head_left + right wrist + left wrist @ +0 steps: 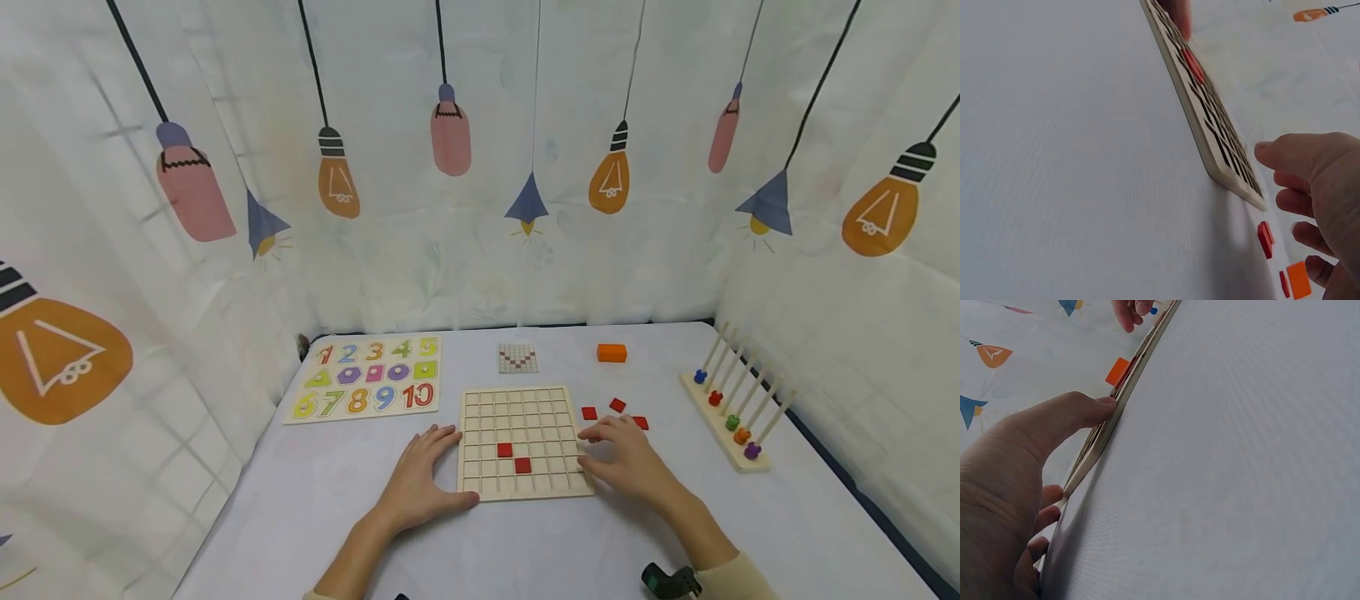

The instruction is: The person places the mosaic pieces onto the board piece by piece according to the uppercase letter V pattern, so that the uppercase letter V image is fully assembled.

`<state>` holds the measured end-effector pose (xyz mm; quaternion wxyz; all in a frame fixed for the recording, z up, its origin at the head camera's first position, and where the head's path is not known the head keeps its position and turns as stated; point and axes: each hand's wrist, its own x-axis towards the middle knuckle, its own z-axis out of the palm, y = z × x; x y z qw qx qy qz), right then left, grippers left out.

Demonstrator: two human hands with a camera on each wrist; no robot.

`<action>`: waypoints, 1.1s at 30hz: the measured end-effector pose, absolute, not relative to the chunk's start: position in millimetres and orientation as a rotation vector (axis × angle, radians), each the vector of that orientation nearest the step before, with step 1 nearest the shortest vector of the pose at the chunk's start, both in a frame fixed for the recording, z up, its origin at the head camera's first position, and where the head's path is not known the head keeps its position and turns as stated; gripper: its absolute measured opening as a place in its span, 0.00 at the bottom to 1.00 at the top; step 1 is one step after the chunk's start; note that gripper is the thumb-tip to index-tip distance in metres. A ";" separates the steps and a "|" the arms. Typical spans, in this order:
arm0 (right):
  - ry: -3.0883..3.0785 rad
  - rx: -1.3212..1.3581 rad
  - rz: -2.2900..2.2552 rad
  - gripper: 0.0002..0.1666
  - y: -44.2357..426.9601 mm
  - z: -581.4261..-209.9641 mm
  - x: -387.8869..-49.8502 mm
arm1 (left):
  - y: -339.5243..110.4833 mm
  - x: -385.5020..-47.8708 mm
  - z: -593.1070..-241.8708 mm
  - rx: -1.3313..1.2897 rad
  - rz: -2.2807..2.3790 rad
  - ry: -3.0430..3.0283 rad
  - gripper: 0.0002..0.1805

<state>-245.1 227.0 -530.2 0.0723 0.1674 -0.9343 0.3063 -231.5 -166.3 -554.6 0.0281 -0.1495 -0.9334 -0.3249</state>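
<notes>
A wooden grid board (480, 417) lies on the white table; two red squares (505, 450) sit in its cells, diagonal to each other. My left hand (422, 483) is at the board's left side, its thumb (1100, 411) on the near edge and its other fingers along the left edge. At the right edge hovers my right hand (626, 458), fingers loosely bent and parted, with nothing seen between them; the right wrist view shows the thumb apart from the fingers (1294, 203). Several loose red squares (589, 412) lie just beyond that hand.
A number and shape board (300, 408) lies at the back left. Behind the grid board are a small pattern card (518, 358) and an orange block (611, 353). On the right stands a peg rack (720, 425) with coloured beads. Patterned white curtains surround the table.
</notes>
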 end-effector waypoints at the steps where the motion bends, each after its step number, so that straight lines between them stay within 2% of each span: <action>1: -2.809 0.496 0.911 0.20 229.7 -531.4 -245.0 | -166.4 -231.5 -554.6 -0.462 -1.005 -2.882 0.61; 33: -2.876 0.300 0.817 0.20 282.7 -540.7 -235.4 | -166.3 -233.1 -556.2 -0.471 -0.996 -2.873 0.62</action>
